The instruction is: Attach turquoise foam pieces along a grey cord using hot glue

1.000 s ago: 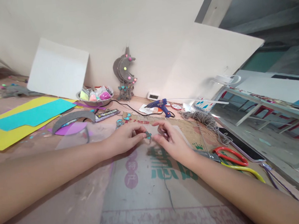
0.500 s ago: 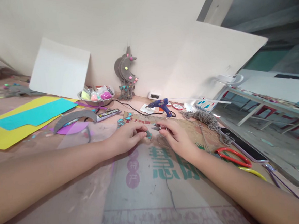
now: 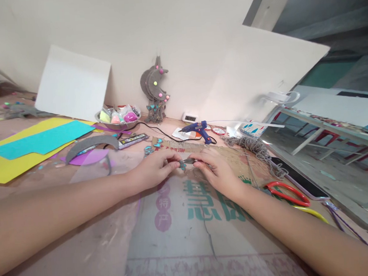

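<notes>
Over the printed plastic sheet (image 3: 175, 243), my left hand (image 3: 156, 167) pinches a small turquoise-and-grey piece (image 3: 182, 165) between thumb and fingers. My right hand (image 3: 218, 171) grips a small, flat grey piece (image 3: 190, 160) with a pointed end. The two pieces meet or nearly meet between my fingertips; I cannot tell if they are joined. More small turquoise pieces (image 3: 158, 143) lie just beyond my left hand, on the edge of a cardboard piece.
A blue glue gun (image 3: 199, 129) lies behind my hands. To the right are grey yarn (image 3: 257, 149), a phone (image 3: 297, 178) and red-handled scissors (image 3: 288, 193). A moon-shaped hanging ornament (image 3: 157, 85) is at the wall, near a bowl (image 3: 118, 126) of coloured packets.
The grey piece in my right hand has moved left, closing the gap to the turquoise-and-grey piece. My left hand has stayed almost still.
</notes>
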`<control>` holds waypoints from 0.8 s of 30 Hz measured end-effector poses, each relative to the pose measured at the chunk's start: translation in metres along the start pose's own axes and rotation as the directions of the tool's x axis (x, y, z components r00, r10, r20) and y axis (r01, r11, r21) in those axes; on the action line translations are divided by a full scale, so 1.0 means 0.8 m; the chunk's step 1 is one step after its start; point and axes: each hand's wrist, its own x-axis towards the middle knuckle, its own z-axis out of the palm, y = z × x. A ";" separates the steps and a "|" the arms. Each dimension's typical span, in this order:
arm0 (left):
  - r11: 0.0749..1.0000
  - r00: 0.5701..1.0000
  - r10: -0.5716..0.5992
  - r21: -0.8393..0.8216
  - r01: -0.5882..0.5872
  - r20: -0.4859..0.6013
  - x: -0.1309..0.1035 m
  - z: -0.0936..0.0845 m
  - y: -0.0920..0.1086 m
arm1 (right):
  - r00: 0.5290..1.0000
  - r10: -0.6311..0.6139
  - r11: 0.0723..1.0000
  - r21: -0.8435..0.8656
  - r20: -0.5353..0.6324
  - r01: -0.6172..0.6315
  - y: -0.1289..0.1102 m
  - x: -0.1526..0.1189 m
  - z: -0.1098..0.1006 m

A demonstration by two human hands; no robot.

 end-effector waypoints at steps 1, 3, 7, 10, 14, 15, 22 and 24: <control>1.000 1.000 -0.003 0.000 0.003 -0.001 0.000 0.000 0.001 | 1.000 0.001 1.000 0.002 0.003 -0.001 0.000 0.000 0.000; 1.000 1.000 -0.011 0.006 0.011 -0.002 0.000 0.000 0.001 | 1.000 0.002 1.000 0.005 0.009 -0.003 -0.001 0.000 0.000; 1.000 1.000 -0.014 0.010 0.014 -0.007 0.000 0.000 0.000 | 1.000 0.006 1.000 0.006 0.015 -0.006 -0.001 0.001 0.000; 1.000 1.000 -0.007 0.025 0.008 -0.007 0.000 0.001 -0.001 | 1.000 0.017 1.000 0.008 0.012 -0.017 0.000 0.001 0.000; 0.999 1.000 -0.002 0.045 0.002 -0.005 0.000 0.000 -0.001 | 0.999 0.030 1.000 0.009 0.019 -0.030 0.002 0.001 0.002; 0.999 1.000 0.002 0.045 -0.002 -0.006 0.000 0.000 -0.001 | 0.999 0.035 0.999 0.005 0.020 -0.035 0.002 0.000 0.002; 0.999 1.000 -0.002 0.049 0.002 -0.001 0.000 -0.001 0.002 | 0.998 0.053 0.999 -0.004 0.027 -0.053 0.001 -0.001 0.002; 0.999 1.000 -0.002 0.048 0.002 -0.004 0.000 -0.001 0.002 | 0.998 0.060 0.998 -0.003 0.018 -0.060 0.000 -0.001 0.002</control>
